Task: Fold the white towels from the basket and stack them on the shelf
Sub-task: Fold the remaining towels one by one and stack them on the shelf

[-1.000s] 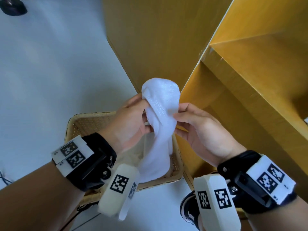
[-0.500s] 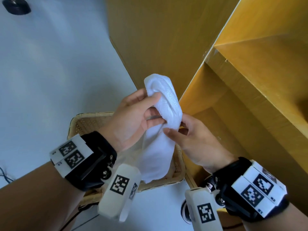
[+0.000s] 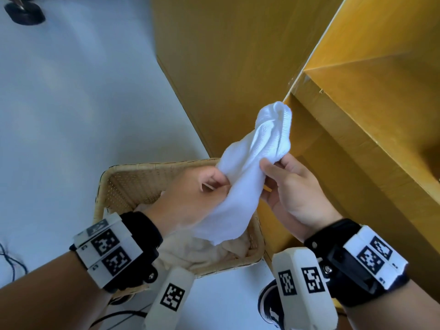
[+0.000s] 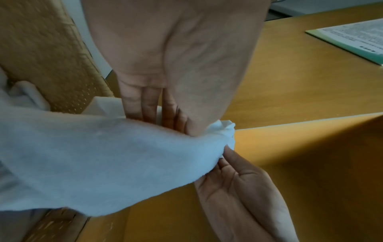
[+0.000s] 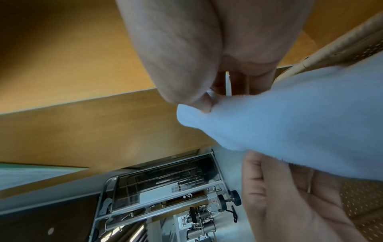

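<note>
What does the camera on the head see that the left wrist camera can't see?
Only the head view shows the wrist cameras, a shoe, the floor and the whole basket with more cloth inside. Only the left wrist view shows a printed paper lying on the wooden shelf. Both show the left hand and right hand pinching the bunched white towel, not yet folded.

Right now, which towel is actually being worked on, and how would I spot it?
Find the wooden shelf unit, then the wicker basket on the floor beside it. Above the basket, the left hand and right hand hold one white towel, bunched and lifted; the other cloths lie crumpled inside the basket.
</note>
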A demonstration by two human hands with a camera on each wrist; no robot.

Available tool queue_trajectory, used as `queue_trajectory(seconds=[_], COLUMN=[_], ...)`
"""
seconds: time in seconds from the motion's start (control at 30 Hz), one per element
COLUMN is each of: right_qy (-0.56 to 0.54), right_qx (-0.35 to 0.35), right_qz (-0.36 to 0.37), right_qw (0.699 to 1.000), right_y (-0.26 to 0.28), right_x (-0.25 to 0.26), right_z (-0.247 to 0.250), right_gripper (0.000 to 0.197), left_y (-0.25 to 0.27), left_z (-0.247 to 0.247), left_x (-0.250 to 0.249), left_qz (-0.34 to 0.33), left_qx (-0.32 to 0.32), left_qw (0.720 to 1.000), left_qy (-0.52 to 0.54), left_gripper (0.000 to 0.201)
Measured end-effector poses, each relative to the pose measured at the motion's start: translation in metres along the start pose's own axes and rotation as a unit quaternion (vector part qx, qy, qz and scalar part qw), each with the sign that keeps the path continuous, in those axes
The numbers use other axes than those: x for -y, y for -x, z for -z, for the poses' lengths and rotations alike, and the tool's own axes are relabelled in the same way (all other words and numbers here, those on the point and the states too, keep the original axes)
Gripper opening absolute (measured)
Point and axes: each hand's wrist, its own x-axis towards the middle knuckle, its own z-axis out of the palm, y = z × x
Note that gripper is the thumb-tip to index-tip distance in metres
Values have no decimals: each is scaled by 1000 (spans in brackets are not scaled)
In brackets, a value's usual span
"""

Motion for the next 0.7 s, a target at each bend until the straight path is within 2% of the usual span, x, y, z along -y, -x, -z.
queue_trajectory(seconds=[0.1, 0.2, 0.3, 0.4, 0.53, 0.63, 0.7], right_qy=[-33, -49, -70, -84, -94, -105, -108], right_qx=[-26, -34, -35, -38, -48, -64, -82], right_qz=[3, 1, -2, -2, 2, -4, -5], right_qw=[999, 998, 997, 996, 994, 992, 991], right_y=[-1, -2, -3, -3, -2, -3, -4], right_x=[2, 4, 5, 7, 10, 12, 12], right_z=[1, 2, 2, 0, -2, -2, -1], right_gripper=[30, 31, 33, 32, 31, 27, 26], left_y=[1, 3, 6, 5, 3, 0, -3], left_z=[-3, -5, -9, -12, -11, -8, -4], left_x=[0, 3, 7, 9, 7, 0, -3], left_qz=[8, -3, -21, -14, 34, 51, 49], left_qx=[58, 124, 136, 109, 45, -26, -102], left_qw=[998, 992, 990, 992, 995, 997, 993], left_qy=[-5, -30, -44, -67, -78, -55, -35], left_gripper=[2, 18, 16, 22, 28, 30, 29])
